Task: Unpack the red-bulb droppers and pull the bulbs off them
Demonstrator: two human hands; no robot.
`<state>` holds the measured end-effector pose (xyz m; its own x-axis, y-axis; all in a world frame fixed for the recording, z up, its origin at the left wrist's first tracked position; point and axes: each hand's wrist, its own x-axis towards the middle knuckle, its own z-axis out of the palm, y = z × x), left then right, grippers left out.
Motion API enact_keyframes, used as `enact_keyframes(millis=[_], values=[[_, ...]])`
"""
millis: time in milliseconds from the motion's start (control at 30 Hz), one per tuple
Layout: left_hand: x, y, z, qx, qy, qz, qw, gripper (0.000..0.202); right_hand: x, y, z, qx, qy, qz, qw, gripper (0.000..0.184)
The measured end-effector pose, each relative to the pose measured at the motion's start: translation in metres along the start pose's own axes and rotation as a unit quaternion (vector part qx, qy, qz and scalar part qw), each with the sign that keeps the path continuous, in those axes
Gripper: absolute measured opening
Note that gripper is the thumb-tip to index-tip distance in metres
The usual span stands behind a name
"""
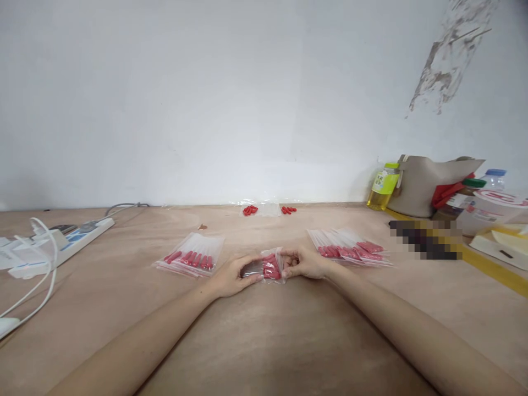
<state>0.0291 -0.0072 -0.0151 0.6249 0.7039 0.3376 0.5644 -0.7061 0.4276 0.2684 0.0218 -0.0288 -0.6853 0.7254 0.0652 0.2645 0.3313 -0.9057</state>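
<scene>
Between my two hands, just above the table, is a small clear plastic bag [271,267] with several red pieces inside. My left hand [233,276] grips the bag's left end, with the thumb below and the fingers above. On the bag's right edge, my right hand [303,263] pinches with thumb and fingers. Left of my left hand lies a stack of clear bags [190,256] showing a row of red pieces. A fanned pile of similar bags [348,248] rests beyond my right wrist. What exactly the red pieces are is too small to tell.
Two small groups of red pieces [250,210] lie on clear plastic by the wall. At left is a white power strip [66,247] with cables. Along the right stand a yellow-green bottle [383,187], a grey bag [429,184] and a white tub [490,212]. A yellow strip [490,267] runs across the table.
</scene>
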Motion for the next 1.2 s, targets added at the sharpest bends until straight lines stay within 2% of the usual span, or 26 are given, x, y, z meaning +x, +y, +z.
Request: enact_keyframes(millis=[67,133,267,333,467,533,633,833,933,1100,1200], values=[[0.000,0.000,0.001,-0.002,-0.002,-0.002,1.000,0.043,-0.001,0.001,-0.001,0.008,-0.005,-0.009,1.000,0.051],[0.001,0.000,0.001,-0.001,0.001,-0.005,1.000,0.043,-0.001,0.002,0.001,-0.021,0.013,-0.033,0.999,0.045],[0.001,0.000,0.000,-0.014,0.004,0.006,1.000,0.043,0.003,0.006,0.009,-0.098,0.110,-0.042,0.988,0.026],[0.001,-0.001,0.001,-0.026,-0.005,0.006,1.000,0.043,0.006,0.008,0.012,-0.086,0.146,-0.023,0.985,0.023],[0.001,-0.006,0.001,-0.038,-0.021,-0.010,0.999,0.044,0.006,0.007,0.011,0.011,0.093,-0.015,0.996,0.031],[0.001,-0.008,0.002,-0.035,-0.023,-0.016,0.999,0.044,0.003,0.004,0.011,0.010,0.071,-0.022,0.997,0.041],[0.000,-0.008,0.002,-0.027,-0.019,-0.013,0.999,0.043,0.000,-0.003,0.011,-0.019,0.078,-0.024,0.996,0.050],[-0.001,-0.005,0.001,-0.022,-0.005,-0.022,1.000,0.042,-0.001,-0.010,0.013,-0.047,0.071,-0.031,0.996,0.037],[-0.001,-0.006,0.001,-0.029,-0.003,-0.023,0.999,0.043,0.003,-0.009,0.014,-0.006,0.060,-0.018,0.998,0.033],[-0.002,-0.011,0.002,-0.039,0.010,-0.020,0.999,0.048,0.017,-0.004,0.015,0.031,0.112,0.040,0.992,0.019],[-0.001,-0.012,0.002,-0.047,0.014,-0.007,0.999,0.049,0.022,-0.002,0.016,0.036,0.134,0.051,0.989,0.019]])
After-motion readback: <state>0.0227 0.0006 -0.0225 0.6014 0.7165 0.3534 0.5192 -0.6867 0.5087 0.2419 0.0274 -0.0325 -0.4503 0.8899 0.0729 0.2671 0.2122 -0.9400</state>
